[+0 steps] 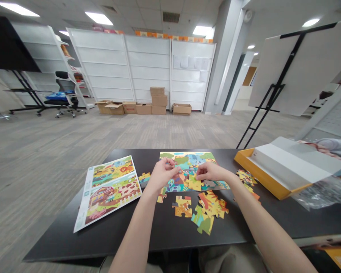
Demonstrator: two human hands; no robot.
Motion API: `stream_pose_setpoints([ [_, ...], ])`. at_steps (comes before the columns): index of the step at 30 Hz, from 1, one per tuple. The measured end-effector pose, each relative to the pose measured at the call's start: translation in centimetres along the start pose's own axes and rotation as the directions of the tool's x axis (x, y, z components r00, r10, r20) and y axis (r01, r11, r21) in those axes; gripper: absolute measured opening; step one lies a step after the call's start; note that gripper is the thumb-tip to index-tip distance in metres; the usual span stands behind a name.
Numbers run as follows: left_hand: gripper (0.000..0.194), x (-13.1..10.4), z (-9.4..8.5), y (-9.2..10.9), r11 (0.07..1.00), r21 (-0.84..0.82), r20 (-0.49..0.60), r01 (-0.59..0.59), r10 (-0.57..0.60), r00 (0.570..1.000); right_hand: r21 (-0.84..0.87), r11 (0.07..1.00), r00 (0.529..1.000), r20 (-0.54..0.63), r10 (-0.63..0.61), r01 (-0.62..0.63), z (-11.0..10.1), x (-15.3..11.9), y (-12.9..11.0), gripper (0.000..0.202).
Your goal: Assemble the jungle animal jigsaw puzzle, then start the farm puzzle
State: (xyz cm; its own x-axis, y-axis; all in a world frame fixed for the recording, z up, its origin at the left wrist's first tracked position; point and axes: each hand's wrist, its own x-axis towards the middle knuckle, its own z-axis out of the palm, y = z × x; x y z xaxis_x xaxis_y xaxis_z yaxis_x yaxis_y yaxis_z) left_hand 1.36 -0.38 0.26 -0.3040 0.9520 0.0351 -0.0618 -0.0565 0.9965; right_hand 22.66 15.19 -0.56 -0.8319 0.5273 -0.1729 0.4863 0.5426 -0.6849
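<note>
My right hand [211, 171] pinches the edge of a yellow-green puzzle piece [194, 183] over the colourful puzzle board [221, 185]. To its left, my left hand [164, 172] hovers above the board's left part, fingers bent and thumb apart, with nothing visible between them. Both hands cover some of the board's picture. Nearer to me on the dark table lie loose pieces: a leopard piece [182, 206], an overlapping yellow-orange cluster [213, 204] and a green piece [203, 220]. Another piece [161, 195] shows beside my left wrist.
A reference picture sheet [112, 189] lies on the table's left side. At right are more loose pieces [246, 177], an open yellow-and-white box [272, 174] and a clear plastic bag [324, 193]. An easel [272, 94] stands beyond the table; cardboard boxes [159, 104] line the far shelving.
</note>
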Motion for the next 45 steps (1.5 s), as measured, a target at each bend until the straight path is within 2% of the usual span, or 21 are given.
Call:
stream_pose_setpoints([
  [3,0.037,0.3,-0.3,-0.7,0.971,0.237,-0.017,-0.019,0.023,1.0,0.044,0.999,1.0,0.022,-0.016,0.015,0.0,0.0,0.4,0.038],
  [6,0.032,0.4,-0.8,-1.5,0.842,0.54,-0.064,0.008,0.032,0.997,0.038,0.999,0.999,0.038,-0.005,0.003,-0.2,-0.1,0.8,0.037],
  [8,0.035,0.4,-1.1,-1.9,0.756,0.654,-0.07,0.017,0.038,0.997,0.031,0.999,0.999,0.033,0.015,-0.016,-0.4,-0.2,0.9,0.037],
  [13,0.044,0.2,-1.3,-2.1,0.643,0.766,-0.043,0.012,0.033,0.999,0.013,0.999,0.999,0.023,0.033,-0.033,-0.5,-0.2,0.8,0.038],
  [21,0.061,0.1,-1.1,-1.9,0.536,0.844,-0.008,0.013,-0.011,1.0,0.011,1.0,0.999,0.015,0.029,-0.029,-0.5,-0.2,0.8,0.037],
  [28,0.063,0.2,-1.4,-1.8,0.6,0.795,0.058,-0.093,0.078,0.995,-0.002,1.0,1.0,0.001,0.024,-0.024,-0.4,-0.3,0.9,0.039],
  [31,0.064,0.2,-1.5,-1.6,0.734,0.67,0.056,-0.106,0.092,0.994,-0.006,1.0,1.0,-0.008,0.029,-0.029,-0.5,-0.3,0.9,0.037],
  [34,0.049,0.2,-1.6,-1.2,0.853,0.51,0.056,-0.107,0.091,0.994,-0.025,1.0,0.999,-0.051,0.011,-0.012,-0.5,-0.3,0.9,0.033],
  [38,0.03,-0.2,-1.5,-0.5,0.918,0.375,0.116,-0.126,0.089,0.989,-0.041,0.998,0.992,-0.115,-0.046,0.042,-0.6,-0.6,-0.3,0.03],
  [45,0.029,-0.8,-1.0,0.7,0.97,0.207,0.155,-0.125,0.094,0.983,0.13,0.968,0.97,-0.146,-0.197,0.216,0.2,-0.8,-2.9,0.033],
])
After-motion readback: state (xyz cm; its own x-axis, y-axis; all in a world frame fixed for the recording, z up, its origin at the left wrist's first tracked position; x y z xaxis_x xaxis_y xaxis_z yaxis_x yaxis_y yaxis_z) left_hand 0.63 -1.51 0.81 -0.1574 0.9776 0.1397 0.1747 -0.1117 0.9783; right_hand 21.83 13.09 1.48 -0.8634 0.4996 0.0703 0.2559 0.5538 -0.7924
